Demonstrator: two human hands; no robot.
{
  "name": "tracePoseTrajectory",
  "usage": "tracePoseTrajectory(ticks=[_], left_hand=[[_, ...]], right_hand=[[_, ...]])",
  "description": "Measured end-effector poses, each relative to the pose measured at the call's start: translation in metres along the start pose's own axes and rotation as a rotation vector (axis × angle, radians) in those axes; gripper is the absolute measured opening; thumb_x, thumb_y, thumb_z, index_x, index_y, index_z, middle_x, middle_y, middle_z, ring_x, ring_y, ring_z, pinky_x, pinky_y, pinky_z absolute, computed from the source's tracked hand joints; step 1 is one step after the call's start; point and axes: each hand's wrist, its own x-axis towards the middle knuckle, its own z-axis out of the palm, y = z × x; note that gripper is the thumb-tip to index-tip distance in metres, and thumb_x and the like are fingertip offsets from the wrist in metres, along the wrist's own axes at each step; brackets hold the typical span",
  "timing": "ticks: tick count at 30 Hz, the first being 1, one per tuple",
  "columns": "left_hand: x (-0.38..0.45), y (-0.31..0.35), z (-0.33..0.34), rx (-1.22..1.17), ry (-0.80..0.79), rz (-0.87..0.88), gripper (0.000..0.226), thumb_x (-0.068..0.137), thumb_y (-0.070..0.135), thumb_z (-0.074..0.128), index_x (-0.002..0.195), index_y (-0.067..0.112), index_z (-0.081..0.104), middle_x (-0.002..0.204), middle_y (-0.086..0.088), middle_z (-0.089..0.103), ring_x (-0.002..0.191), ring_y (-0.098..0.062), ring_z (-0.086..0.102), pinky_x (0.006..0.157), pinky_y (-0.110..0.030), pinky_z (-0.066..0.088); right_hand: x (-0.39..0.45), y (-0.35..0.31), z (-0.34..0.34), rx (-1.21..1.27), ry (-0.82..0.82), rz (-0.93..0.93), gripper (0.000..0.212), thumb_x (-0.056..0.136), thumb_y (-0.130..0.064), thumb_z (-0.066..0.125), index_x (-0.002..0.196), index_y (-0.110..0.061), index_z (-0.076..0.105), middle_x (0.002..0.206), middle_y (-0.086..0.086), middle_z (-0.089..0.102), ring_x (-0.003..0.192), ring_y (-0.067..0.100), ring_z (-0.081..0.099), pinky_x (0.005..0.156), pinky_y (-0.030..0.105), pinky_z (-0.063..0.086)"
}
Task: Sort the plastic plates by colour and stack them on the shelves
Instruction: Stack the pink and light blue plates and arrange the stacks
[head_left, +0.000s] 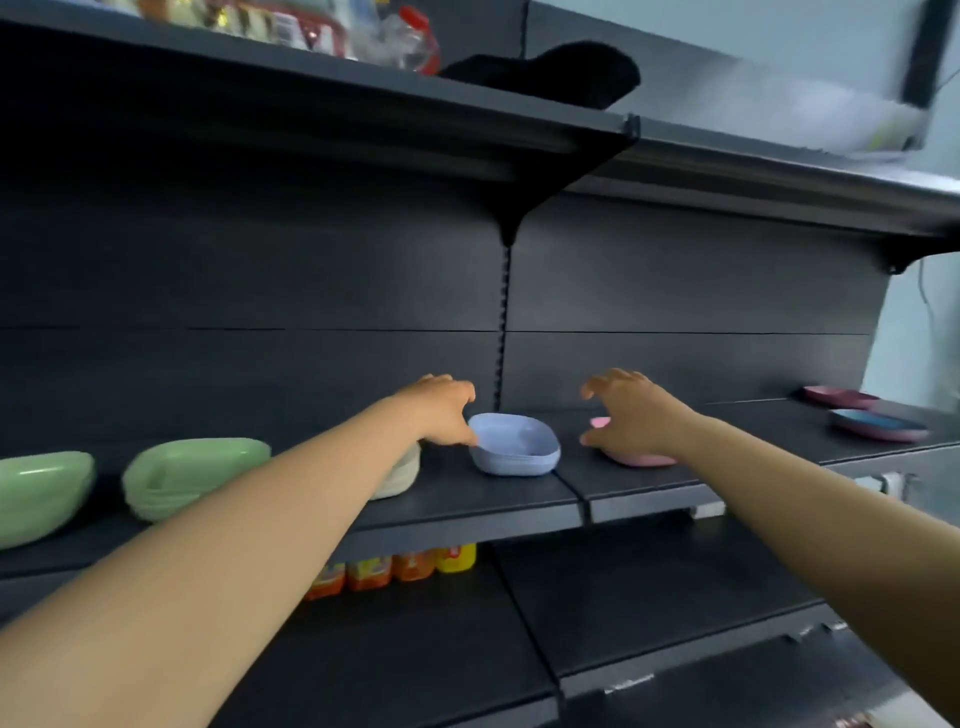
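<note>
On the middle shelf (467, 512) stands a pale blue plate stack (514, 447). My left hand (441, 410) is at its left rim, thumb touching, fingers curved and apart. Partly hidden under that wrist is a cream stack (402, 475). Two green stacks (192, 475) (41, 493) sit further left. To the right of the blue stack my right hand (631, 413) hovers with spread fingers over a pink plate (641, 459), which is mostly covered. At the shelf's far right lie a pink plate (839, 397) and a blue plate inside a pink one (878, 425).
The upper shelf (519, 130) overhangs and carries a black cloth (561, 70) and blurred packages. On the lower shelf, orange and yellow packets (395, 569) stand below the blue stack. A slotted upright post (503, 338) divides the back panel.
</note>
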Motion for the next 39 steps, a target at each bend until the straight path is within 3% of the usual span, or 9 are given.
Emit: tracePoseTrajectory(ticks=[7,15,24,31,36,39], left_hand=[[0.054,0.157,0.027,-0.071,-0.046,0.082,0.064,0.089,0.040,0.059,0.144,0.020,0.033,0.145,-0.004,0.036,0.134,-0.023,0.034,0.101,-0.032,0.034],[0.148,0.309,0.058,-0.083,-0.086,0.205,0.065,0.087,0.041,0.060,0.143,0.020,0.035,0.149,-0.002,0.034,0.136,-0.022,0.033,0.105,-0.035,0.033],[0.292,0.453,0.096,-0.114,-0.114,0.282,0.065,0.087,0.041,0.061,0.143,0.021,0.035,0.149,-0.001,0.035,0.135,-0.022,0.036,0.107,-0.035,0.036],[0.412,0.556,0.121,-0.235,-0.177,0.256,0.063,0.087,0.041,0.061,0.141,0.020,0.038,0.143,-0.002,0.042,0.128,-0.020,0.044,0.102,-0.031,0.038],[0.476,0.615,0.151,-0.286,-0.206,0.174,0.062,0.087,0.042,0.062,0.139,0.017,0.040,0.140,-0.002,0.044,0.125,-0.020,0.046,0.098,-0.028,0.038],[0.512,0.642,0.179,-0.379,-0.222,0.062,0.062,0.087,0.042,0.062,0.138,0.014,0.041,0.133,-0.005,0.048,0.106,-0.020,0.054,0.085,-0.027,0.045]], right_hand=[[-0.044,0.165,-0.002,0.065,-0.010,0.093,0.068,0.084,-0.035,0.067,0.142,-0.020,0.035,0.143,0.007,0.039,0.132,0.028,0.035,0.104,0.037,0.035],[-0.072,0.326,-0.003,0.095,0.024,0.250,0.062,0.084,-0.035,0.068,0.138,-0.021,0.040,0.137,0.007,0.045,0.124,0.026,0.042,0.100,0.034,0.037],[-0.043,0.506,0.004,-0.029,0.040,0.277,0.060,0.085,-0.030,0.067,0.138,-0.016,0.043,0.142,0.008,0.043,0.128,0.029,0.041,0.105,0.036,0.034],[0.027,0.647,0.010,0.020,0.036,0.319,0.058,0.082,-0.035,0.068,0.133,-0.020,0.046,0.135,0.006,0.049,0.120,0.025,0.045,0.098,0.033,0.039],[0.067,0.732,0.021,0.026,0.017,0.295,0.059,0.086,-0.032,0.065,0.138,-0.017,0.042,0.139,0.007,0.046,0.126,0.026,0.042,0.102,0.033,0.036],[0.096,0.787,0.034,0.074,0.007,0.287,0.060,0.085,-0.033,0.066,0.138,-0.018,0.042,0.139,0.007,0.046,0.126,0.027,0.043,0.102,0.033,0.038]])
